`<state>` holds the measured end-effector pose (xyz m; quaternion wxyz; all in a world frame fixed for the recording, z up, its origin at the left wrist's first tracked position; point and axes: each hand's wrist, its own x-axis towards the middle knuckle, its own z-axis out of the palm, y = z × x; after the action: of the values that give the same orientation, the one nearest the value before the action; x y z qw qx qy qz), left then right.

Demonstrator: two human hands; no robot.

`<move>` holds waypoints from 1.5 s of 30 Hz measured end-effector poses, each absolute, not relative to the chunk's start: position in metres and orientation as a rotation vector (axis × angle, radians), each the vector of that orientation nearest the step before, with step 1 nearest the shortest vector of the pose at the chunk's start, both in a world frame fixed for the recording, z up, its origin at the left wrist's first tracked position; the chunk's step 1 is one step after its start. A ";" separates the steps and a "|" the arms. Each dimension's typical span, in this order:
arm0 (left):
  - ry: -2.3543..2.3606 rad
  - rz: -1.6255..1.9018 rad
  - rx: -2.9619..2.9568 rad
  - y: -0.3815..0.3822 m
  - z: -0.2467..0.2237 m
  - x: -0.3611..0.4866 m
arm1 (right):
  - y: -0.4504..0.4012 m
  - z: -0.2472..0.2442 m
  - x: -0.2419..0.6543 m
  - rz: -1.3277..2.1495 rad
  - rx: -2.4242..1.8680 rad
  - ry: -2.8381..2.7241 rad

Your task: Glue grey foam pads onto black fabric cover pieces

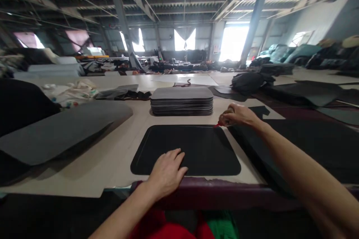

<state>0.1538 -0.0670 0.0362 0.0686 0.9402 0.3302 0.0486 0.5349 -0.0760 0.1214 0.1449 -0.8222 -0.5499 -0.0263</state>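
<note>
A dark sheet with rounded corners (pixel 193 149) lies flat on the table in front of me. A thin pale line runs just inside its far and left edges. My left hand (pixel 168 168) rests on the sheet's near part, fingers stretched out and flat. At the far right corner, my right hand (pixel 234 114) grips a red-tipped bottle (pixel 219 124), mostly hidden in the fingers, its tip at the sheet's edge. Just beyond stands a neat stack of similar sheets (pixel 181 101), grey on top.
A large curled grey sheet (pixel 64 130) lies to the left. Dark material (pixel 314 145) covers the table on the right, beneath my right forearm. A black bundle (pixel 249 82) and a pale cloth heap (pixel 80 93) sit farther back. The table's near edge (pixel 224 181) has a maroon covering.
</note>
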 end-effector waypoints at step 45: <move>1.109 -0.468 2.873 0.062 0.074 0.175 | -0.282 0.113 0.473 0.372 -2.084 -1.387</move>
<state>0.1748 0.0623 0.0743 0.0131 0.9223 0.3560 -0.1501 0.4729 -0.2824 0.1132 0.3006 -0.7853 -0.5227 0.1401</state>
